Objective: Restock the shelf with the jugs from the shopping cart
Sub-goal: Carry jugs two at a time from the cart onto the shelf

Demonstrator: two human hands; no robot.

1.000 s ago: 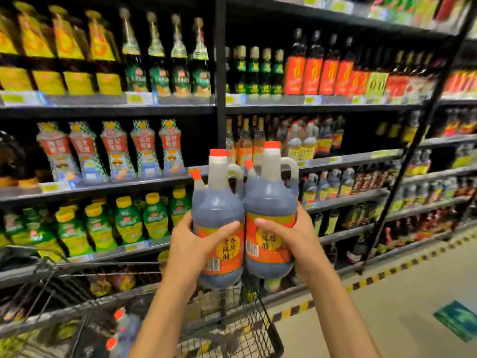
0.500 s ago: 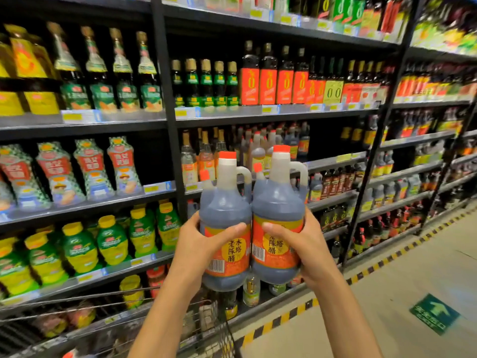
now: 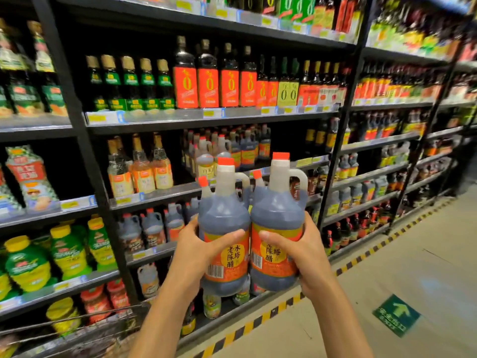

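Head view: bulbous, red-capped plastic jugs [image 3: 225, 220]

Illumination is bright and fairly even, falling from above. The right jug [image 3: 277, 220] is the sharpest item; its label characters read clearly. Left of the jug, the green bottles [image 3: 28, 267] smear with motion blur. Far right of it, shelf rows [image 3: 438, 94] dissolve into soft colour. Above it, shelf recesses [image 3: 124, 34] sit in deep shadow. Black uprights [image 3: 69, 104] lean away from it toward the frame edges (wide-angle distortion).
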